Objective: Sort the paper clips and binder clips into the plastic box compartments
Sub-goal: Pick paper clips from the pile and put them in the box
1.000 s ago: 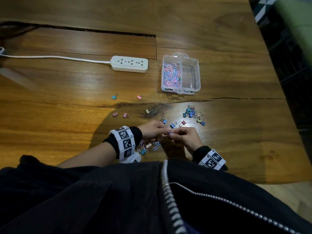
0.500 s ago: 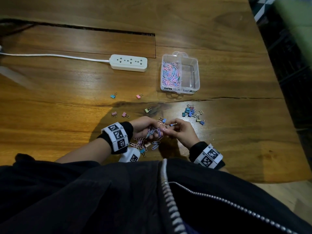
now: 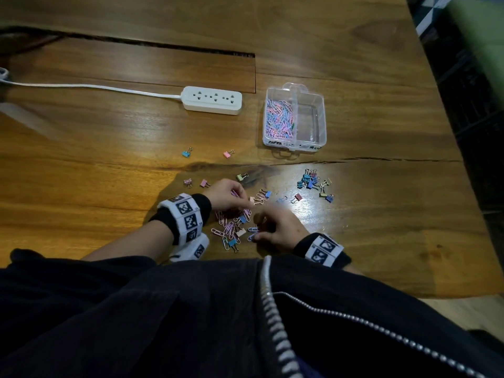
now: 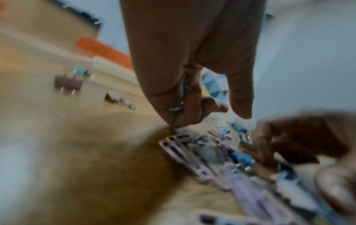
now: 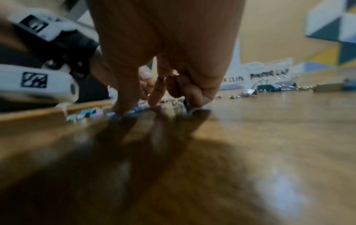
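A clear plastic box stands on the wooden table; its left compartment holds pink and blue paper clips, its right one looks bare. A mixed pile of paper clips and binder clips lies between my hands. My left hand hovers over the pile's far side and grips several paper clips in its curled fingers, with one finger pointing down. My right hand has its fingertips on the table and pinches a blue paper clip at the pile's right edge.
A cluster of binder clips lies right of my hands, and single binder clips are scattered to the left. A white power strip with its cable sits left of the box. The table's edge runs down the right.
My hands have parted. The left has shifted left and away with its clips, and the right has dropped toward me onto the clips at the pile's edge.
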